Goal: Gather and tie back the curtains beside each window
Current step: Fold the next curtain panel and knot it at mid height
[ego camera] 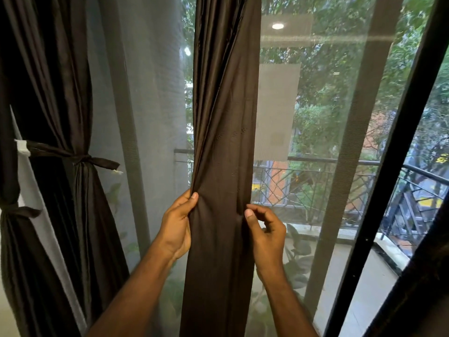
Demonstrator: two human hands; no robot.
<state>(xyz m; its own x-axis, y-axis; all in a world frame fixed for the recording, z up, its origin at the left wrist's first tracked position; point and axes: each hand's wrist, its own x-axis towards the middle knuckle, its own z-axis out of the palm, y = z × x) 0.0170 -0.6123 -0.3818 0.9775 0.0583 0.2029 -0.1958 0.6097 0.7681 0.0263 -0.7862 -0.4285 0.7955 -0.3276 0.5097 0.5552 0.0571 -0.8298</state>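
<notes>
The top of the dark brown curtain (224,142) runs out of the upper edge of view and its hem out of the lower edge, so neither its hanging nor its full length can be assessed. Both forearms are cut off at the bottom edge. The fingers of the left hand (176,227) pass behind the cloth and are hidden; only the thumb (193,197) shows on the front. The ends of the right hand's (264,229) fingers, where they meet the fabric, are hard to make out.

The curtain hangs as a gathered column directly between the two hands. The left hand grips its left edge, thumb pressed on the front face, cloth bunched into folds just above the thumb. The right hand sits at the right edge at nearly the same height, thumb (250,215) laid against the fabric and fingers curled toward it; whether they actually pinch the cloth or only touch it cannot be told.

Well to the left of the left hand, two more dark curtains (80,203) hang already cinched by ties (80,158). A sheer panel (150,93) hangs between them and the held curtain. Behind the right hand, through the glass, stands a balcony railing (315,181).
</notes>
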